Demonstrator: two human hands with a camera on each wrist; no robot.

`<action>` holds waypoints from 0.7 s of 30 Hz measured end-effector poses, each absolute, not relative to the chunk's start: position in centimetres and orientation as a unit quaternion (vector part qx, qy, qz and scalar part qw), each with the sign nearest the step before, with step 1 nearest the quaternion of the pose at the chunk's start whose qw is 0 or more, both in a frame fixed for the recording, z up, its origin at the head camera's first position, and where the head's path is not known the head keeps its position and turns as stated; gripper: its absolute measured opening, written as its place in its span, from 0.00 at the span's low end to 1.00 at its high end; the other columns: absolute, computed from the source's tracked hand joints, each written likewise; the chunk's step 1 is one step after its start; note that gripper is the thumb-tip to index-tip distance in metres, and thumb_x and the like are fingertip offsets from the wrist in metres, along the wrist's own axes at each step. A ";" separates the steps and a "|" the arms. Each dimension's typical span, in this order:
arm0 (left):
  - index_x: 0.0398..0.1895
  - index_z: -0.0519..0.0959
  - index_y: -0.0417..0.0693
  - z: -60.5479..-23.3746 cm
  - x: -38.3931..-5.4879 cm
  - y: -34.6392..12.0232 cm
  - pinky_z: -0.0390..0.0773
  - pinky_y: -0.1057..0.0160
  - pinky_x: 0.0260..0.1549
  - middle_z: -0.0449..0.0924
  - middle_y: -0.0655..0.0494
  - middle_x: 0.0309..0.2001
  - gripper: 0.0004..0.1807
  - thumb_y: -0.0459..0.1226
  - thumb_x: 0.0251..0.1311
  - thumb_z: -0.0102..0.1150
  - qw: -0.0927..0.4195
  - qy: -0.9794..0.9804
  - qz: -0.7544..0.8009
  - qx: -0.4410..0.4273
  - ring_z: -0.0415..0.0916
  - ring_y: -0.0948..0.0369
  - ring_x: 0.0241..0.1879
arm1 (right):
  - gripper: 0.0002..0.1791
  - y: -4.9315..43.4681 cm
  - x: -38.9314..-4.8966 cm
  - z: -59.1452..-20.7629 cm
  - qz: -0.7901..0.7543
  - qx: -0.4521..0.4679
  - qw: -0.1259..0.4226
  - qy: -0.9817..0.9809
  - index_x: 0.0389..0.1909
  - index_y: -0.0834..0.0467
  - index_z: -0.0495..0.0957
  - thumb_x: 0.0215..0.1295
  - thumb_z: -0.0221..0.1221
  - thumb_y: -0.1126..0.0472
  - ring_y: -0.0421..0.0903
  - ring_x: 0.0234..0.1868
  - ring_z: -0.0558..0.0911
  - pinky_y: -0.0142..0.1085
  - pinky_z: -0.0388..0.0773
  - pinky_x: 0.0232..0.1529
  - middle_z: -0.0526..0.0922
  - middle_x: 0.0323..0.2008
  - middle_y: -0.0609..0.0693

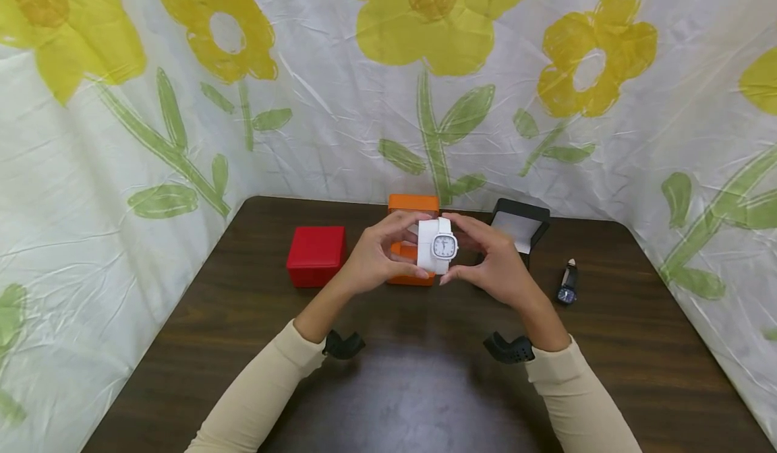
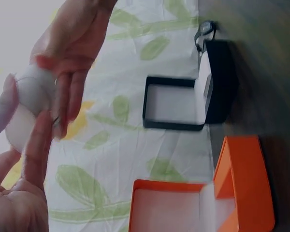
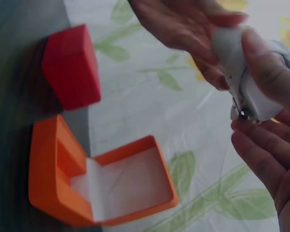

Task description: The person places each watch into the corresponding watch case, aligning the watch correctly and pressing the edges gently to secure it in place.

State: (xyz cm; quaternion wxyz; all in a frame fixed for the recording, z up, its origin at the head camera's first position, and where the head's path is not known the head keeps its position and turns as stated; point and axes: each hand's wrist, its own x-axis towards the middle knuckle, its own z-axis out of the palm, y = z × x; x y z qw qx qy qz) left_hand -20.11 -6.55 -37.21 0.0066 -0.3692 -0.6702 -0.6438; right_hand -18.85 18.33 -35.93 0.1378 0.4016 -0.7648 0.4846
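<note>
A white wristwatch (image 1: 445,245) with a rounded-square dial is wrapped on a white watch cushion (image 1: 425,247), its face toward the head camera. My left hand (image 1: 371,256) grips the cushion from the left, thumb below and fingers above. From the right, my right hand (image 1: 499,264) grips the watch's strap edge in the same way. In the right wrist view the strap end and buckle (image 3: 242,114) show beside my right fingertips (image 3: 240,126). Behind the hands stands an open orange box (image 1: 414,202), partly hidden in the head view; its interior (image 3: 130,186) looks white.
A closed red box (image 1: 315,256) stands at the left on the dark table (image 1: 212,345). At the back right is an open black box (image 1: 539,218) with a pale lining. A dark-strapped watch (image 1: 568,284) lies to its right. A flowered white curtain (image 1: 340,123) surrounds the table.
</note>
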 end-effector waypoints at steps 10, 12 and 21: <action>0.71 0.72 0.47 -37.1 -20.1 -6.4 0.87 0.53 0.39 0.71 0.55 0.62 0.44 0.27 0.46 0.79 -0.008 -0.694 -0.621 -0.364 0.79 0.51 0.50 | 0.53 18.4 -18.6 -36.0 0.465 0.410 0.155 -0.769 0.69 0.65 0.71 0.34 0.81 0.71 0.46 0.50 0.85 0.34 0.83 0.50 0.78 0.62 0.59; 0.71 0.72 0.50 -37.0 -20.1 -6.5 0.87 0.52 0.40 0.71 0.56 0.63 0.45 0.28 0.47 0.79 -0.012 -0.696 -0.617 -0.366 0.78 0.52 0.51 | 0.53 18.5 -18.5 -36.0 0.466 0.411 0.154 -0.768 0.69 0.65 0.71 0.34 0.82 0.70 0.44 0.51 0.85 0.35 0.83 0.51 0.78 0.63 0.58; 0.73 0.71 0.54 -36.7 -19.9 -7.1 0.87 0.53 0.40 0.70 0.57 0.64 0.46 0.26 0.48 0.78 -0.004 -0.681 -0.623 -0.384 0.78 0.50 0.52 | 0.52 17.7 -17.8 -35.2 0.485 0.396 0.153 -0.765 0.69 0.69 0.69 0.36 0.79 0.78 0.43 0.59 0.80 0.35 0.82 0.54 0.76 0.64 0.62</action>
